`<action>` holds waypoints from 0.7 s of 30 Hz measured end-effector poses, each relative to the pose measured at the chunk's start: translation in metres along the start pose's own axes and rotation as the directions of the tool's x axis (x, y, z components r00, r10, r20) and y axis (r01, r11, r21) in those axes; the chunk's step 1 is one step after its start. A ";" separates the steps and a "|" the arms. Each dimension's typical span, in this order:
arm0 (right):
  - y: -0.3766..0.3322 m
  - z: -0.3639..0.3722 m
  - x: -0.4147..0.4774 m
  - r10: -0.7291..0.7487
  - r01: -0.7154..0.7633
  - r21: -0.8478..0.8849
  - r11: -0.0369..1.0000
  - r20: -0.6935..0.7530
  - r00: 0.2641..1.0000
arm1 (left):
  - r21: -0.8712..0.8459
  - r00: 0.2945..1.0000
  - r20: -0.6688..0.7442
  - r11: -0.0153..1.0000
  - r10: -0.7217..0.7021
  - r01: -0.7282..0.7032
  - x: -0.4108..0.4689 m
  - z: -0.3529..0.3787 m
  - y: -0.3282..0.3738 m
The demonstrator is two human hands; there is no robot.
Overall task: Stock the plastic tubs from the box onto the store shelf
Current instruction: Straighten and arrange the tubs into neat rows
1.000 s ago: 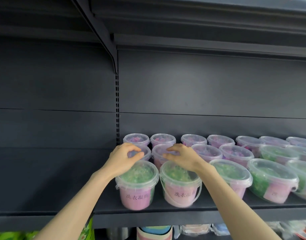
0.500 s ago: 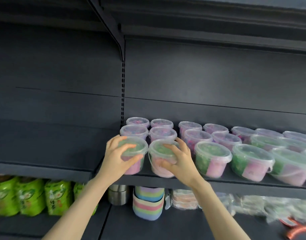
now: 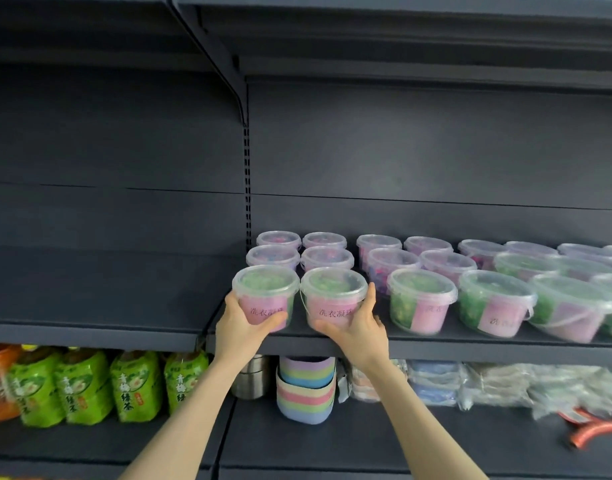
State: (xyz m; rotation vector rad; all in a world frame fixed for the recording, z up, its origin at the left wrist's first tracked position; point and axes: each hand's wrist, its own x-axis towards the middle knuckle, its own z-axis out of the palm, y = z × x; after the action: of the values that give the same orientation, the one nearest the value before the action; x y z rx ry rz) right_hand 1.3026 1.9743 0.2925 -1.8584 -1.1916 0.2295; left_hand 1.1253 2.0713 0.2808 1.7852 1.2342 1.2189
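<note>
Both hands have slid down off the lids to the tubs' sides. Her left hand [image 3: 240, 325] wraps the left front tub [image 3: 265, 297], her right hand [image 3: 358, 327] clasps the neighbouring tub [image 3: 333, 299]; both tubs stand side by side at the dark shelf's [image 3: 470, 344] front edge, ahead of more tub rows.

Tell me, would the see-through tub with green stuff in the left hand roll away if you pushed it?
Probably not: the clear plastic tub with green contents stands upright on a flat base on the dark shelf. It looks full, so likely weighty. The smooth plastic may slide rather than tip.
</note>
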 end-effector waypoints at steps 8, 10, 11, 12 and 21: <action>0.001 0.007 -0.001 -0.032 0.020 -0.150 0.988 -0.080 0.996 | 0.122 0.999 -0.010 0.992 0.031 -0.029 -0.001 -0.001 -0.003; 0.003 0.007 -0.001 -0.044 0.031 -0.155 0.987 -0.079 0.996 | 0.127 0.999 -0.010 0.991 0.030 -0.028 0.000 -0.002 -0.004; 0.003 0.006 -0.001 -0.046 0.032 -0.159 0.987 -0.080 0.996 | 0.125 0.999 -0.011 0.992 0.034 -0.032 0.000 -0.002 -0.004; 0.003 0.006 -0.001 -0.045 0.031 -0.166 0.986 -0.081 0.996 | 0.118 0.999 -0.011 0.992 0.036 -0.035 -0.001 -0.002 -0.004; 0.003 0.013 0.002 -0.033 0.009 -0.250 0.968 -0.093 0.995 | 0.113 0.999 0.042 0.993 0.021 -0.026 0.000 -0.008 -0.004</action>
State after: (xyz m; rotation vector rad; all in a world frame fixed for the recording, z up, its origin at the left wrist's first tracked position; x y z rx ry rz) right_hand 1.2988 1.9832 0.2832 -2.0469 -1.2173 -0.0244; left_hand 1.1167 2.0721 0.2803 1.9022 1.2857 1.1396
